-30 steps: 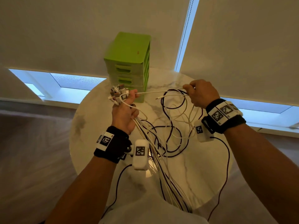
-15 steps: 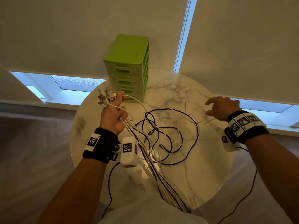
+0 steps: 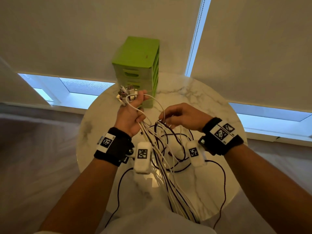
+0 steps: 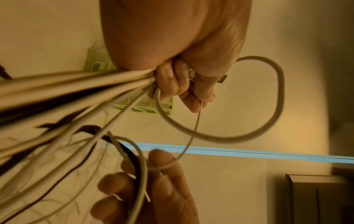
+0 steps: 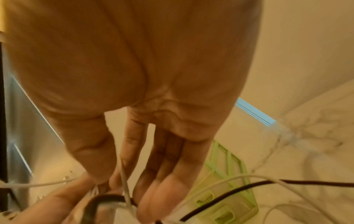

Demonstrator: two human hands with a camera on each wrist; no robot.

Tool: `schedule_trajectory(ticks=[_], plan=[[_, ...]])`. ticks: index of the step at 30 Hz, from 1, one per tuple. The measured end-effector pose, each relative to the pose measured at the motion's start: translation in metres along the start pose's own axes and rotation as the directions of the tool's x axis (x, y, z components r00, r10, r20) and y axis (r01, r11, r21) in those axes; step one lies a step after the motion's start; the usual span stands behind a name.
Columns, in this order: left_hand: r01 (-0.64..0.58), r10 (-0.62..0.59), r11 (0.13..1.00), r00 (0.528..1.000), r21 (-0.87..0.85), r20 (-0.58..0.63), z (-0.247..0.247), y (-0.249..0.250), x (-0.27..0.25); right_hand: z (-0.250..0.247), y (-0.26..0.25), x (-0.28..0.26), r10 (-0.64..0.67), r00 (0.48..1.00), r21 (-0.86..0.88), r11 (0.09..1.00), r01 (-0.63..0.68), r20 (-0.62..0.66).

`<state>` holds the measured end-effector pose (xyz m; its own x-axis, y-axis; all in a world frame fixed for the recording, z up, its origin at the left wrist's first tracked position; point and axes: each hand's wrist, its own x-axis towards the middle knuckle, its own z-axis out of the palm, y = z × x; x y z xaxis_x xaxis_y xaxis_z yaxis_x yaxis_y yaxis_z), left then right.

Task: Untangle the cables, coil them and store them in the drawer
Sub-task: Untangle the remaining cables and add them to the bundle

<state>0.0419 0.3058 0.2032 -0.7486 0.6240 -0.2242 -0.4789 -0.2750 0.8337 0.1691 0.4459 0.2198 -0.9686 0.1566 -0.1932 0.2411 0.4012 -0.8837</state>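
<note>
Cables [image 3: 162, 149] bunched in left hand [image 3: 130, 115], right hand [image 3: 182, 116] pinching strands

Head cam looks down from above onto the round marble table [image 3: 211, 102]. Both wrist cams sit super close, facing along the palms – all three catch the cables [image 3: 162, 157] and the far green drawer unit [image 3: 140, 53].

Round white marble counter [image 3: 211, 105]. Green drawer unit [image 3: 135, 70] stands upright at far edge, drawers closed. Loose loops of white and black cables [image 3: 175, 159] lie mid-counter; strands trail off over the near edge.
</note>
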Motion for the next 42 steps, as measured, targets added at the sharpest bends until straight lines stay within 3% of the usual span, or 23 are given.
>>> schedule_trajectory(ticks=[3, 8, 11, 14, 18, 20, 23, 25, 27, 31, 33, 36, 38, 40, 42], plan=[[-0.026, 0.024, 0.998, 0.999, 0.065, 0.033, 0.003, -0.001, -0.002, 0.000, -0.003, 0.000, -0.033, 0.991, 0.008, 0.999, 0.034, -0.126], [-0.056, -0.019, 0.957, 0.966, 0.283, 0.257, 0.027, -0.002, -0.008, -0.009, -0.024, 0.007, -0.146, 0.937, 0.002, 0.988, 0.154, -0.318], [-0.105, 0.019, 0.934, 0.969, 0.343, 0.245, 0.028, -0.004, -0.001, -0.019, -0.036, 0.007, -0.151, 0.909, -0.055, 0.988, 0.141, -0.388], [-0.113, 0.019, 0.867, 0.981, 0.486, 0.195, 0.026, -0.012, 0.002, -0.034, -0.049, 0.006, -0.110, 0.838, 0.017, 0.990, 0.141, -0.534], [-0.094, 0.009, 0.728, 0.992, 0.679, 0.128, 0.014, -0.026, 0.007, -0.057, -0.084, -0.003, -0.193, 0.708, 0.090, 0.936, 0.342, -0.679], [-0.086, -0.020, 0.710, 0.990, 0.699, 0.142, 0.010, -0.030, 0.007, -0.068, -0.100, -0.009, -0.227, 0.677, 0.128, 0.893, 0.431, -0.701], [-0.103, 0.030, 0.815, 0.990, 0.570, 0.136, 0.017, -0.026, 0.003, -0.066, -0.109, -0.010, -0.251, 0.726, 0.152, 0.885, 0.440, -0.640], [-0.158, 0.093, 0.905, 0.979, 0.394, 0.179, 0.028, -0.017, -0.001, -0.053, -0.107, -0.006, -0.258, 0.768, 0.107, 0.915, 0.389, -0.586], [-0.177, 0.106, 0.941, 0.964, 0.287, 0.246, 0.040, -0.013, -0.005, -0.042, -0.105, -0.002, -0.277, 0.791, 0.076, 0.923, 0.376, -0.545], [-0.225, 0.137, 0.918, 0.953, 0.326, 0.272, 0.047, -0.014, -0.011, -0.044, -0.112, -0.004, -0.300, 0.767, 0.133, 0.885, 0.445, -0.568], [-0.198, 0.087, 0.902, 0.954, 0.385, 0.286, 0.042, -0.013, -0.007, -0.049, -0.115, -0.006, -0.308, 0.748, 0.179, 0.852, 0.492, -0.589], [-0.204, -0.060, 0.771, 0.920, 0.603, 0.388, 0.034, -0.016, -0.001, -0.053, -0.116, -0.010, -0.320, 0.719, 0.225, 0.804, 0.551, -0.617], [-0.209, -0.096, 0.720, 0.914, 0.661, 0.393, 0.034, -0.017, -0.003, -0.055, -0.114, -0.011, -0.299, 0.719, 0.303, 0.757, 0.579, -0.628], [-0.189, -0.077, 0.741, 0.929, 0.644, 0.362, 0.035, -0.016, -0.004, -0.055, -0.109, -0.012, -0.275, 0.721, 0.359, 0.722, 0.592, -0.636], [-0.038, -0.108, 0.867, 0.959, 0.498, 0.261, 0.036, -0.012, -0.004, -0.051, -0.096, -0.013, -0.233, 0.751, 0.363, 0.763, 0.535, -0.618]])
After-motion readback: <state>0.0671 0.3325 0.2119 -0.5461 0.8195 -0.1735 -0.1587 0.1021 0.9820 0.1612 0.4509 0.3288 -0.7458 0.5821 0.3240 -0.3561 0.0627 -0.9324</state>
